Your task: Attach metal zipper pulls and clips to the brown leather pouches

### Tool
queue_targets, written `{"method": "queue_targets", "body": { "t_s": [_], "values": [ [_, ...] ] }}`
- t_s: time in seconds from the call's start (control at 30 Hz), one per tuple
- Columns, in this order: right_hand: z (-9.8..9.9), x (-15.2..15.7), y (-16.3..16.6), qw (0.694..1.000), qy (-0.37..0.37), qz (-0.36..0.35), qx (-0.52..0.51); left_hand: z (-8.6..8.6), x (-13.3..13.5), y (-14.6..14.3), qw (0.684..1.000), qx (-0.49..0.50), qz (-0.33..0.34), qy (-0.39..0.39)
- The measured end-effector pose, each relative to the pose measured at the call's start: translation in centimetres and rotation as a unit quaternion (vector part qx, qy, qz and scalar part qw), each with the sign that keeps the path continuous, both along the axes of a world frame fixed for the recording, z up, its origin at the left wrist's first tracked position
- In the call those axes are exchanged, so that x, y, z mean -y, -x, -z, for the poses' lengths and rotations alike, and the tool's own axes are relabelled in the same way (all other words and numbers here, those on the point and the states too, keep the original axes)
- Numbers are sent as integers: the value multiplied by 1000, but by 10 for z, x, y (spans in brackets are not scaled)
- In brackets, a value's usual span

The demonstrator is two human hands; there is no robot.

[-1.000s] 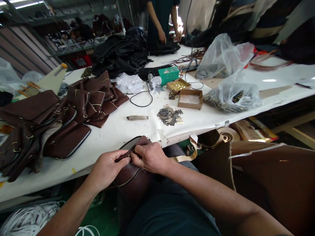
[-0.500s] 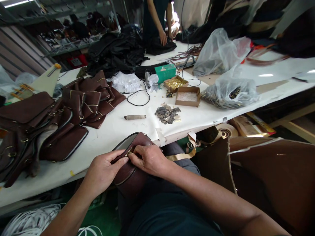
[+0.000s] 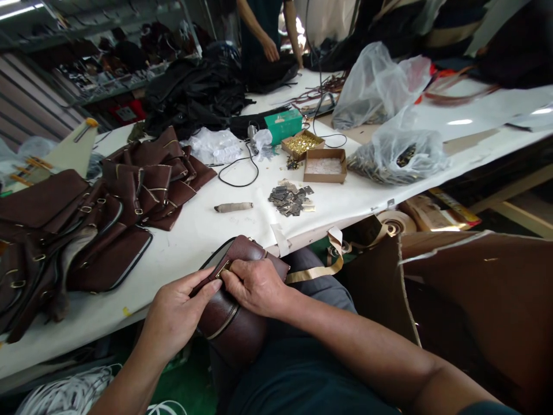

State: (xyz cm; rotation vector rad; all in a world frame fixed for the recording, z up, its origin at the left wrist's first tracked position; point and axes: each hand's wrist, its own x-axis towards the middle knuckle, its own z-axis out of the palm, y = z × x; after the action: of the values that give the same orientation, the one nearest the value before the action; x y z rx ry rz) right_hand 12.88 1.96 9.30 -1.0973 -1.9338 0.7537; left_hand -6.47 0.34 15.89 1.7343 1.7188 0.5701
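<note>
A dark brown leather bag (image 3: pixel 235 328) with a curved zipper (image 3: pixel 224 324) rests on my lap against the table edge. My left hand (image 3: pixel 179 311) pinches its upper edge between thumb and fingers. Close beside it, my right hand (image 3: pixel 258 287) is closed at a small gold-coloured metal fitting (image 3: pixel 223 268) on that edge. The right fingertips partly cover the fitting, so I cannot tell whether they grip it or press on it. On the table ahead lie a pile of flat metal plates (image 3: pixel 290 199) and a grey wrapped stick (image 3: pixel 234 207).
Brown leather bags (image 3: pixel 142 184) are heaped at the left. Beyond the plates stand a box of gold-coloured pieces (image 3: pixel 302 144), a cardboard box (image 3: pixel 325 174) and plastic bags (image 3: pixel 397 155). A large carton (image 3: pixel 408 288) is at my right. Another person's hand (image 3: pixel 271 49) works on black material across the table.
The view has shifted slightly. The bag is turned a little, showing more of its zippered side, and my right fingers have moved slightly along the fitting. My left hand keeps its pinch.
</note>
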Motion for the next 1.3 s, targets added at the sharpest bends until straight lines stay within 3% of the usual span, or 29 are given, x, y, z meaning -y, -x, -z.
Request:
{"method": "queue_targets", "body": {
  "t_s": [0.3, 0.43, 0.5, 0.6, 0.67, 0.77, 0.9, 1.07, 1.2, 1.3],
  "values": [
    [-5, 3, 2, 995, 65, 8, -76, 1, 4, 3, 999, -20, -8, -25],
    [-15, 0, 2, 970, 114, -3, -213, -10, 7, 6, 985, -107, 25, -133],
    [-22, -1, 8, 929, 168, -18, -330, -19, 10, 7, 954, -166, 76, -238],
    [-32, -2, 25, 836, 274, -48, -473, -32, 15, 6, 881, -273, 145, -357],
    [-38, 1, 40, 779, 319, -53, -537, -38, 20, 5, 838, -351, 144, -391],
    [-40, 6, 60, 723, 357, -46, -590, -40, 32, 3, 801, -430, 118, -401],
    [-19, 11, 66, 685, 417, -3, -597, -25, 57, -3, 795, -438, 202, -366],
    [24, 11, 45, 693, 444, 6, -567, 0, 71, -34, 762, -480, 325, -289],
    [54, 7, 21, 695, 428, 80, -572, 5, 44, -66, 732, -480, 426, -228],
    [72, 3, 7, 691, 423, 130, -572, 6, 11, -70, 744, -410, 480, -218]
  ]
}}
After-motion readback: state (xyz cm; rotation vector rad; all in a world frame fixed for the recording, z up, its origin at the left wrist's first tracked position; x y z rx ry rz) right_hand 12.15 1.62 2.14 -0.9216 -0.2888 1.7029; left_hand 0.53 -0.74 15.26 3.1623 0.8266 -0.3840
